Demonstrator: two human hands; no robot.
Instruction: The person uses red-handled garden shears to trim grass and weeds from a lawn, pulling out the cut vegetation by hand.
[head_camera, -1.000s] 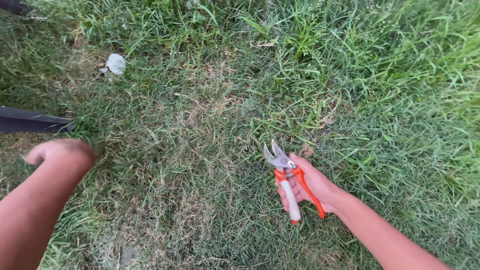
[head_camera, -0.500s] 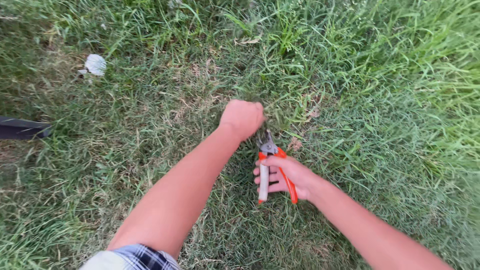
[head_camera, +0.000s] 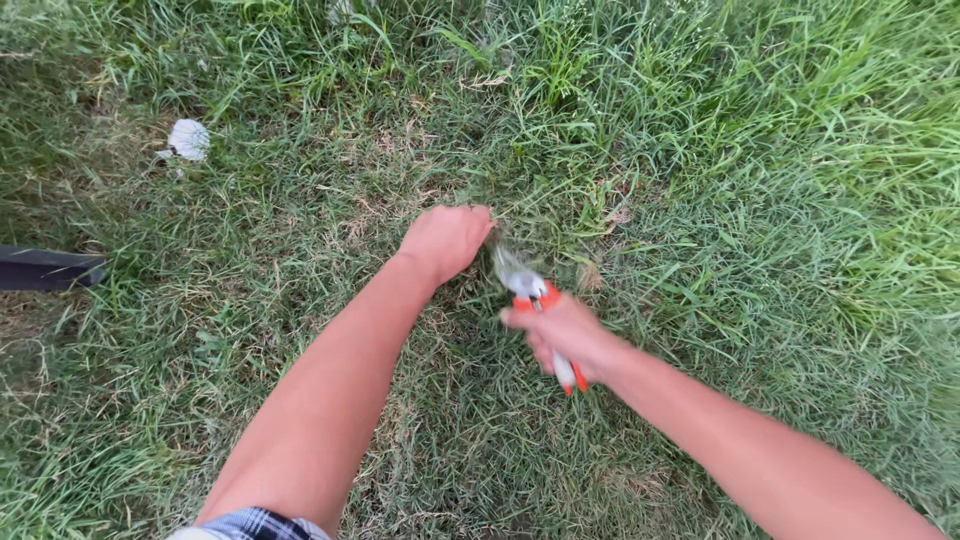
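Note:
My left hand (head_camera: 447, 240) is closed in a fist on a tuft of grass (head_camera: 500, 215) in the middle of the lawn. Just to its right, my right hand (head_camera: 560, 335) grips pruning shears (head_camera: 540, 300) with orange and white handles. The metal blades point up and to the left, toward the tuft beside my left fist, and look blurred. My two hands are a short gap apart.
Grass covers the whole ground, longer and greener at the right and top, thinner and drier around my hands. A small white scrap (head_camera: 188, 138) lies at the upper left. A dark flat object (head_camera: 45, 268) pokes in from the left edge.
My left arm swung in from the far left to the centre and closed on the grass. My right hand brought the shears up and left, next to that fist.

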